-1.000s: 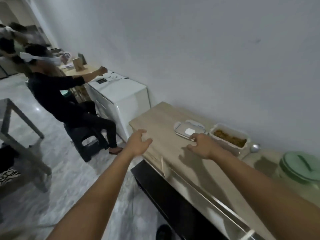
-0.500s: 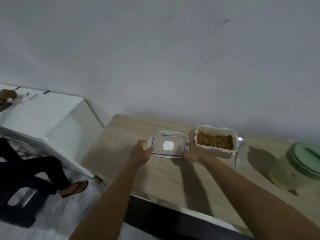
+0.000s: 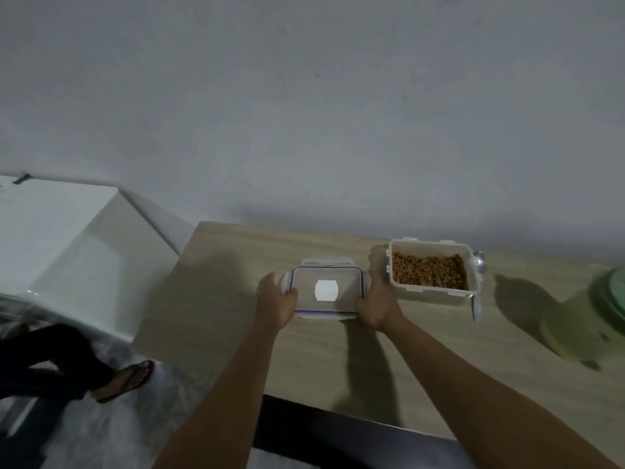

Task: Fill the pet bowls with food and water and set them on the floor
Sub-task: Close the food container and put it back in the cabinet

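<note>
A clear rectangular lid [image 3: 326, 291] with a blue seal and a white label lies on the wooden counter [image 3: 220, 299]. My left hand [image 3: 275, 299] grips its left end and my right hand [image 3: 378, 304] grips its right end. Just right of it stands an open white container of brown pet food [image 3: 429, 274], apart from my right hand. A metal spoon [image 3: 478, 265] pokes out behind the container's right side.
A pale green jug with a darker green lid [image 3: 585, 319] stands at the counter's right end. A white appliance [image 3: 61, 238] sits to the left of the counter. Another person's leg and sandalled foot [image 3: 125, 380] rest on the floor at lower left.
The view swung right and down over the counter. Both hands moved from above the counter onto the lid and closed round its two ends.
</note>
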A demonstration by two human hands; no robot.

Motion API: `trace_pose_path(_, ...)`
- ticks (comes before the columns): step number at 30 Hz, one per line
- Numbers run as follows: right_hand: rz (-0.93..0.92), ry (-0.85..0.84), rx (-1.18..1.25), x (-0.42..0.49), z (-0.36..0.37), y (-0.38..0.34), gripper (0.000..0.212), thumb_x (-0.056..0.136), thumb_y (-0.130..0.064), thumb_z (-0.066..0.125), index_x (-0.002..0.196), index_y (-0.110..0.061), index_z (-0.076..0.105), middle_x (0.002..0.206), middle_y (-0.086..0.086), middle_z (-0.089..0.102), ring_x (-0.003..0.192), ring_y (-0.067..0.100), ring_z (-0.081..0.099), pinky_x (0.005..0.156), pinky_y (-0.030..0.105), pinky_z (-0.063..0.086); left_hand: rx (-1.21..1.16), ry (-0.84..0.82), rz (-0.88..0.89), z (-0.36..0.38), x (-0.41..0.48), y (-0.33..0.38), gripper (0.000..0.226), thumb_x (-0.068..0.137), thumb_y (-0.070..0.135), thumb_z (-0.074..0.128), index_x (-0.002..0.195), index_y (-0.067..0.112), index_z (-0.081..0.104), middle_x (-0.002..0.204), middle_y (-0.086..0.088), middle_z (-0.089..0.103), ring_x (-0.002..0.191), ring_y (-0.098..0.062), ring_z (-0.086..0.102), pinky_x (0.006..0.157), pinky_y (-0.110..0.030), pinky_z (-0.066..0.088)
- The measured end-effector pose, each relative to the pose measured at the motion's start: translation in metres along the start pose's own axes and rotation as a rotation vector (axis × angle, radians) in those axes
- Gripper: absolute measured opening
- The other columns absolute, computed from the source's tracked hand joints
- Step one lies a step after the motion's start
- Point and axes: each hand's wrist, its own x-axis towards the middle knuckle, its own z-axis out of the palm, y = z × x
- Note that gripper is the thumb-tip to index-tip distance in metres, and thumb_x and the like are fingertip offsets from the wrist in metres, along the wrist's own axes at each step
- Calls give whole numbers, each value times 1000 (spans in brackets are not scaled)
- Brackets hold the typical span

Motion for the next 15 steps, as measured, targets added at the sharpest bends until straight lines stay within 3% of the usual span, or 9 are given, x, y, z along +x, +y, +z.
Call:
trace_pose_path(1, -11, 55, 61, 0, 4, 1, 103, 81, 2, 64, 160, -31, 6, 156, 9, 37, 137, 32, 44, 111, 42, 42, 27, 28, 17, -4, -3, 0, 62, 97, 31, 62, 149, 0, 46, 147, -24, 54, 135, -38, 53, 113, -42, 42)
trace_pose_path(3, -14, 112, 134, -4, 10, -2, 102, 80, 9, 61, 160, -33, 14, 154, -3, 39, 130, 18, 46, 107, 35, 42, 81, 82, 100, -12, -7, -1, 51, 103, 38, 48, 122, -5, 68, 125, -28, 68, 118, -42, 63, 89, -37, 45)
trace_pose_path(4, -2, 108, 135, -6, 10, -4, 88, 81, 8, 60, 156, -27, 31, 148, -1, 47, 124, 18, 52, 101, 33, 46, 85, 101, 139, -16, -9, 0, 50, 106, 37, 46, 109, -6, 73, 114, -29, 72, 109, -42, 66, 79, -36, 42)
trace_pose_path(6, 39, 110, 159, -7, 1, -11, 41, 87, -1, 60, 127, -10, 66, 120, 13, 71, 105, 28, 67, 82, 33, 52, 21, 116, 146, -27, -8, 9, 48, 106, 35, 51, 94, -6, 72, 99, -30, 73, 94, -35, 70, 74, -37, 43)
trace_pose_path(8, 67, 176, 241, -4, -22, -17, 19, 90, -11, 63, 105, -8, 75, 97, 12, 76, 90, 28, 70, 74, 33, 53, -67, 116, 158, -32, -1, 25, 50, 99, 40, 61, 82, -6, 67, 84, -33, 65, 80, -16, 62, 70, -35, 43)
trace_pose_path(10, 81, 227, 305, 0, -56, -20, 12, 89, -15, 68, 93, -9, 78, 88, 9, 76, 83, 26, 70, 74, 33, 54, -133, 64, 181, -35, 6, 51, 44, 94, 36, 67, 74, -4, 65, 67, -23, 54, 75, -9, 52, 65, -32, 39)
trace_pose_path(12, 78, 249, 388, 3, -94, -17, 7, 88, -14, 72, 84, -10, 77, 84, 11, 75, 78, 25, 69, 76, 37, 58, -201, 1, 212, -30, 10, 82, 27, 91, 23, 71, 71, 5, 68, 61, -8, 58, 65, -11, 53, 65, -30, 40)
trace_pose_path(15, 29, 337, 428, 5, -149, -9, 7, 84, -19, 79, 78, -17, 78, 84, 0, 77, 84, 16, 71, 84, 36, 57, -256, -66, 269, -15, 5, 128, 5, 89, 16, 73, 87, 15, 76, 77, -2, 71, 71, -18, 62, 65, -27, 45)
